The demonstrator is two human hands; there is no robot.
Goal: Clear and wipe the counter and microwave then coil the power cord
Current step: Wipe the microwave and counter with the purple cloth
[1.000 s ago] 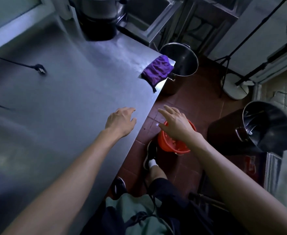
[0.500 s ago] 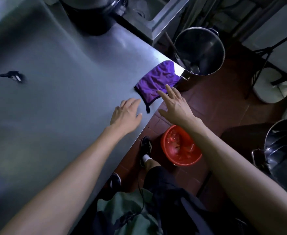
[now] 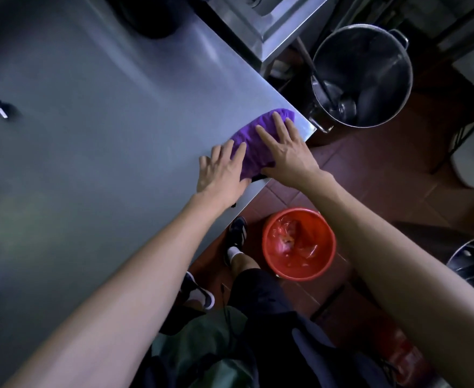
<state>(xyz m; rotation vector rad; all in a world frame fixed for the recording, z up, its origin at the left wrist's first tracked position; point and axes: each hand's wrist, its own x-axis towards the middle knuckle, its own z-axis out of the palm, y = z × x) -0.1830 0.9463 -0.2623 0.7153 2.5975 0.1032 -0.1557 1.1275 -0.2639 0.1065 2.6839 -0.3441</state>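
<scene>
Purple crumpled cloth is lain at corner of steel counter, pressed by R hand w/ fingers spread flat; L hand laid flat on its near edge.

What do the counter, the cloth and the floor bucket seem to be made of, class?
Counter: brushed stainless steel, judging by its dull streaky sheen. Cloth: soft purple fabric, bunched under both hands, perhaps microfibre. Bucket: glossy orange-red plastic, likely.

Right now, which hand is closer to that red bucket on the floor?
The right hand, on the purple cloth at the counter edge, above the red bucket. The left hand rests further in over the counter.
</scene>
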